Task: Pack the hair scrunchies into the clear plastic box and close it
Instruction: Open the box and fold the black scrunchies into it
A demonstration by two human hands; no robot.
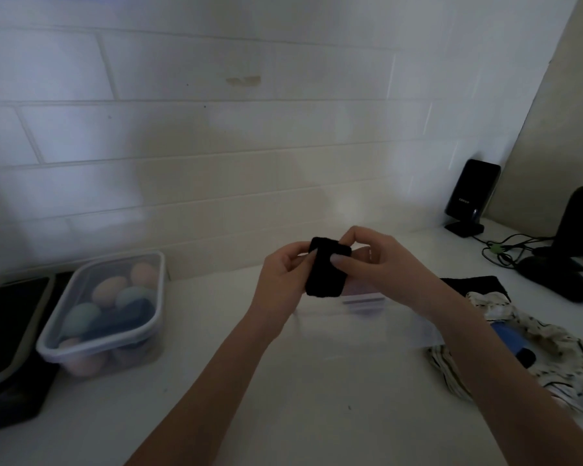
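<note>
Both hands hold one black scrunchie (325, 272), a folded band of soft dark fabric, raised above the white counter. My left hand (283, 275) pinches its left edge and my right hand (376, 264) grips its top right. Directly below and behind them stands the clear plastic box (360, 317), open, faint against the counter, with something pink and dark inside near its far wall. To the right lie white patterned scrunchies (552, 358) with a blue item (510, 341) among them, and a black fabric piece (475, 284) behind.
A lidded clear tub (105, 314) of coloured egg-shaped sponges stands at the left, beside a dark tray (7, 334). At the back right are a black speaker (472, 196), cables (505, 250) and a black stand base (566, 280). A tiled wall rises behind the counter.
</note>
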